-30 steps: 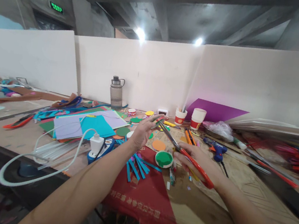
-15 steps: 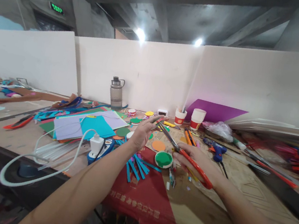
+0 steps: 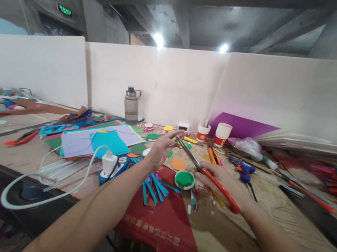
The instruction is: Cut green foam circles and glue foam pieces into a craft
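Observation:
My right hand is wrapped round the red-handled scissors. Their metal blades point up and left toward the fingertips of my left hand. Those left fingers are brought together at the blade tips; anything pinched there is too small to make out. Below the blades lies a round white-rimmed lid with a green face. An orange paper disc rests just behind it. Blue paper strips with cut ends are spread beneath my left wrist, partly hidden by the forearm.
Stacked coloured paper and a power strip with a white plug lie to the left. A water bottle and paper cups stand at the back. A blue glue gun and a black-handled tool are on the right.
Both hands and the scissors stay in almost the same place. Only a very slight shift of the whole view shows.

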Demonstrator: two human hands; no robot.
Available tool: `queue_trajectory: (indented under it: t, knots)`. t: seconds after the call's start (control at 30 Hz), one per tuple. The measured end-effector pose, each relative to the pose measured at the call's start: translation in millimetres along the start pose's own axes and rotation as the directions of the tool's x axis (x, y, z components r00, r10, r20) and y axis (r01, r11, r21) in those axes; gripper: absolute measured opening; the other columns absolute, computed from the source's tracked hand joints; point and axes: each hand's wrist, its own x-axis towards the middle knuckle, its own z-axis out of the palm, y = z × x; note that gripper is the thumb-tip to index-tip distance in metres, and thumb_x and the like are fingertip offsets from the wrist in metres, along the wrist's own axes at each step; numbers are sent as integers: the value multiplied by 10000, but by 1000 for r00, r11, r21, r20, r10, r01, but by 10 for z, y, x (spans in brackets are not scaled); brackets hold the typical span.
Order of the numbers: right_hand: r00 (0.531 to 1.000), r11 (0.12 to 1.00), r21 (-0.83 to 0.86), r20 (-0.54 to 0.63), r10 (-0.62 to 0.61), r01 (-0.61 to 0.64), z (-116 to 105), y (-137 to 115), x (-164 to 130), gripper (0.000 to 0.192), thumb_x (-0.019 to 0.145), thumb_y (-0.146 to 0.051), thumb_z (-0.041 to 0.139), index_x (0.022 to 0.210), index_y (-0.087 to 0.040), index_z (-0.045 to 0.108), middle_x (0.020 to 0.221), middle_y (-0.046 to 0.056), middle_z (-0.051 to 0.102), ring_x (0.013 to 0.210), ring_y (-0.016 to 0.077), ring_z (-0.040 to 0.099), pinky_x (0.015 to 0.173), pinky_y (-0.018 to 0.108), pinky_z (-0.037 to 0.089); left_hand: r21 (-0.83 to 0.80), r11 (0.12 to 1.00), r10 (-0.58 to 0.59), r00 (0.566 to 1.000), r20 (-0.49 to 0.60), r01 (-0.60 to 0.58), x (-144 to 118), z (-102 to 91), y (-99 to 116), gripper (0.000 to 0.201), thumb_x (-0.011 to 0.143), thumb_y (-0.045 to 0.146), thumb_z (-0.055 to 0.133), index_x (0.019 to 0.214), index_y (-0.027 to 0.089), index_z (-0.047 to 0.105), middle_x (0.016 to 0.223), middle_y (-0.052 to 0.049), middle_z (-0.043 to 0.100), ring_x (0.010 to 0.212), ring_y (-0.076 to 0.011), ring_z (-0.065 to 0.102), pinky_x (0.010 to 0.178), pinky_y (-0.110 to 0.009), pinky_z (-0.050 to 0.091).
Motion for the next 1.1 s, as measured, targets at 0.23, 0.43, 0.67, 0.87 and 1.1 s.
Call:
queue_trajectory:
  t: [0.23, 0.43, 0.67, 0.87, 1.1]
  knots:
    - [1000, 1000, -14, -2, -7, 7, -2, -12, -1, 275, 883, -446, 505, 753, -204, 486, 574, -32, 513, 501, 121, 491, 504, 242, 373, 2, 1000, 2, 1000, -1, -2, 21, -29, -35, 438, 673, 214, 567, 1074, 157, 732, 1227, -102, 667, 1187, -284, 557, 962, -361, 429]
    - [1000, 1000, -27, -15, 10, -11, -11, -63, -17, 319, 856, -503, 523, 737, -210, 477, 574, -27, 520, 507, 132, 500, 511, 253, 379, 7, 1000, -10, 1000, -9, 10, 15, -20, -29, 492, 673, 214, 566, 1141, 152, 705, 1225, -110, 670, 1208, -289, 555, 1004, -381, 406]
    - [1000, 998, -51, -15, 23, -24, -11, -56, 8, 364, 844, -553, 510, 729, -208, 480, 574, -22, 521, 510, 135, 498, 521, 260, 379, -22, 1000, -7, 1000, -27, 6, 19, -29, -41, 448, 670, 196, 574, 1091, 147, 721, 1205, -114, 683, 1232, -297, 545, 1046, -399, 368]
    - [999, 997, -67, -19, 34, -36, -9, -64, -1, 388, 843, -587, 500, 741, -213, 479, 569, -22, 526, 518, 143, 508, 536, 266, 390, -30, 1000, 2, 1000, -18, -3, 26, -45, -48, 422, 675, 187, 575, 1067, 157, 728, 1213, -106, 678, 1222, -296, 549, 1025, -405, 386]
    - [999, 998, -45, -10, 38, -38, -8, -58, 3, 388, 842, -587, 511, 740, -215, 469, 574, -24, 524, 510, 138, 512, 510, 253, 381, -15, 1000, 10, 1000, -21, -10, 25, -49, -52, 436, 669, 187, 558, 1068, 160, 732, 1205, -101, 681, 1201, -285, 562, 1023, -393, 388]
